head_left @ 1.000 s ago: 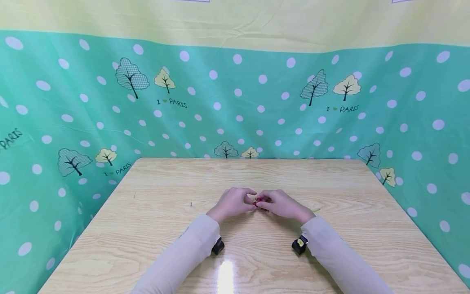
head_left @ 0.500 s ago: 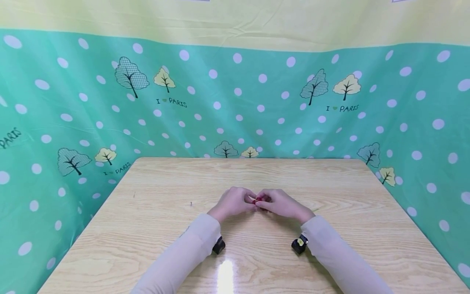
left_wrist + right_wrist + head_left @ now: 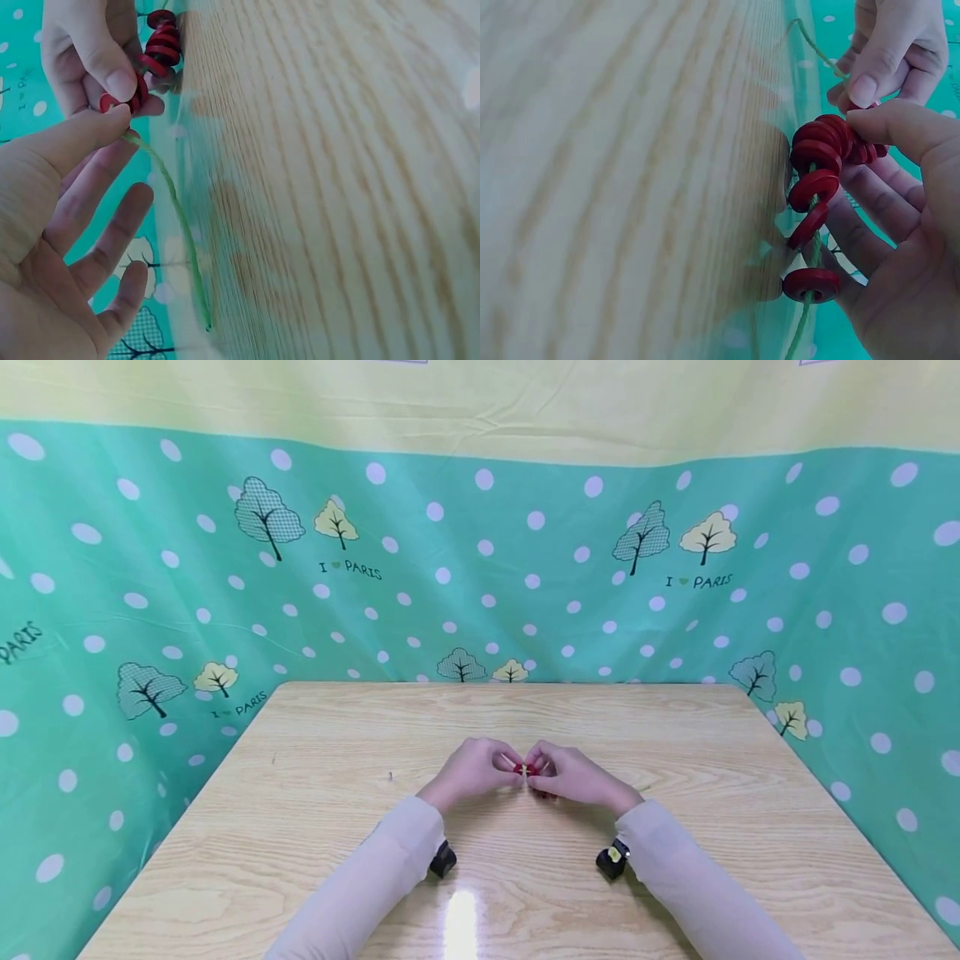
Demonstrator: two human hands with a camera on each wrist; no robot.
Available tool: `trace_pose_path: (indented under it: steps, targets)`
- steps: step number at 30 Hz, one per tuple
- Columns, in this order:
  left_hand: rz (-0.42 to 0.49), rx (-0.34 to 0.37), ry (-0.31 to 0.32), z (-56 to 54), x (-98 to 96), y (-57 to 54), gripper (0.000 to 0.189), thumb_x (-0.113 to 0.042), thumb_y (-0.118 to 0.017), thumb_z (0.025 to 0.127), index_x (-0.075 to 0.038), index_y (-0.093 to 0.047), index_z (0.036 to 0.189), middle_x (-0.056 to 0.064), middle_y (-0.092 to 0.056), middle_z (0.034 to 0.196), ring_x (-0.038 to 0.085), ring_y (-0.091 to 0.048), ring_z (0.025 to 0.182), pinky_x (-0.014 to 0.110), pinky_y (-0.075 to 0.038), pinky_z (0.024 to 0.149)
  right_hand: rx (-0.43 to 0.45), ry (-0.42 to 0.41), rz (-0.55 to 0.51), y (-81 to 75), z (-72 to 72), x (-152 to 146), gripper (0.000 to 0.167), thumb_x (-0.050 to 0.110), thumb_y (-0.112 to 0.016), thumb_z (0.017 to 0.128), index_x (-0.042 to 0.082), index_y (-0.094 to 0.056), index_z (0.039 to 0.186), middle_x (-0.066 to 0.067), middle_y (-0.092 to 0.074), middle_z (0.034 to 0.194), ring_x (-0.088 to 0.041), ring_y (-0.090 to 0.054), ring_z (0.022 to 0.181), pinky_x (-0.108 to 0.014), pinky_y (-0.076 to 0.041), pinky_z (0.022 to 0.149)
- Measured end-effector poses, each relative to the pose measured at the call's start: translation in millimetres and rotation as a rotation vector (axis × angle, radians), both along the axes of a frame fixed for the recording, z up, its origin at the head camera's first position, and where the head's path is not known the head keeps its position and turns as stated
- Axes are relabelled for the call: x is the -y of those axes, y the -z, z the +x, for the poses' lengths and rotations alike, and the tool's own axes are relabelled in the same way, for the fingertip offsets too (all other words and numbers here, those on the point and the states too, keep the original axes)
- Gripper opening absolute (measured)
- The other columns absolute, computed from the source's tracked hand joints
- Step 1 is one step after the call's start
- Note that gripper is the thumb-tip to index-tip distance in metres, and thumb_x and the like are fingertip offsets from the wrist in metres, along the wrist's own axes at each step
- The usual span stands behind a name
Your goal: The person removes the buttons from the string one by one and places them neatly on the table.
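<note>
In the head view my left hand (image 3: 474, 770) and right hand (image 3: 576, 775) meet tip to tip above the table, with small red discs between them. The wrist views show these as round red buttons (image 3: 816, 156) strung in a row on a green cord (image 3: 804, 330). My left thumb and forefinger pinch the cord (image 3: 177, 199) at a button at the end of the row; its free tail hangs down. The other left fingers are spread. My right thumb and forefinger grip several buttons (image 3: 140, 94), while more buttons (image 3: 165, 45) dangle below that hand.
A wooden table (image 3: 375, 718) lies under both hands. A tiny dark speck (image 3: 390, 776) is on it to the left. Behind and beside the table hangs a green dotted curtain (image 3: 480, 568). Black wrist cameras (image 3: 611, 860) sit below the cuffs.
My left hand has shifted slightly up and left. The fingertips have drawn a little apart, and a pale bit now shows between red buttons there. The right hand has barely moved.
</note>
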State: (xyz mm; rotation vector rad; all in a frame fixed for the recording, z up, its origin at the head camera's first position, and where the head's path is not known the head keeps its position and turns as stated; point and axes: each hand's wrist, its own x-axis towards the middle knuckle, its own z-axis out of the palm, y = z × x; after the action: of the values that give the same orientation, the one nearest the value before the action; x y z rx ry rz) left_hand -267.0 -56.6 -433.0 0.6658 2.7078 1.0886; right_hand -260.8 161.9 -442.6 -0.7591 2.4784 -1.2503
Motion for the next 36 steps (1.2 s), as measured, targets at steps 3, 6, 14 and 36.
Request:
trace_pose_path:
  steps: [3, 6, 14, 36]
  targets:
    - [0.037, 0.016, 0.003, 0.3, 2.0, 0.5, 0.02, -0.026, -0.083, 0.084, -0.022, -0.076, 0.102, -0.012, -0.073, 0.083, 0.003, -0.066, 0.075, 0.029, -0.053, 0.073, -0.011, -0.002, 0.004, 2.0, -0.4, -0.4, 0.018, 0.016, -0.069, 0.097, 0.008, -0.061, 0.111, -0.002, -0.068, 0.09, -0.02, -0.065, 0.07, -0.031, -0.054, 0.056]
    - [0.066, 0.021, 0.005, 0.7, 4.1, 0.3, 0.021, -0.025, -0.084, 0.083, -0.021, -0.076, 0.102, -0.012, -0.073, 0.084, 0.003, -0.067, 0.077, 0.029, -0.054, 0.075, -0.021, -0.004, 0.009, 2.3, -0.4, -0.8, 0.017, 0.017, -0.069, 0.096, 0.01, -0.063, 0.11, -0.003, -0.07, 0.091, -0.021, -0.065, 0.069, -0.028, -0.052, 0.056]
    - [0.099, 0.025, 0.0, 1.0, 9.2, -1.0, 0.021, -0.025, -0.084, 0.083, -0.02, -0.075, 0.101, -0.012, -0.073, 0.085, 0.005, -0.067, 0.08, 0.033, -0.053, 0.081, -0.025, 0.01, 0.018, -0.9, 2.0, -1.3, 0.017, 0.018, -0.069, 0.097, 0.009, -0.065, 0.111, -0.001, -0.071, 0.093, -0.019, -0.066, 0.075, -0.028, -0.052, 0.061]
    - [0.106, -0.031, -0.029, 2.4, 25.8, -10.5, 0.023, -0.03, -0.08, 0.087, -0.018, -0.075, 0.106, -0.013, -0.072, 0.092, 0.01, -0.065, 0.091, 0.038, -0.051, 0.086, -0.034, 0.0, 0.026, -2.1, 1.4, -7.8, 0.021, 0.016, -0.067, 0.098, 0.004, -0.064, 0.115, -0.004, -0.072, 0.093, -0.019, -0.066, 0.072, -0.03, -0.055, 0.06]
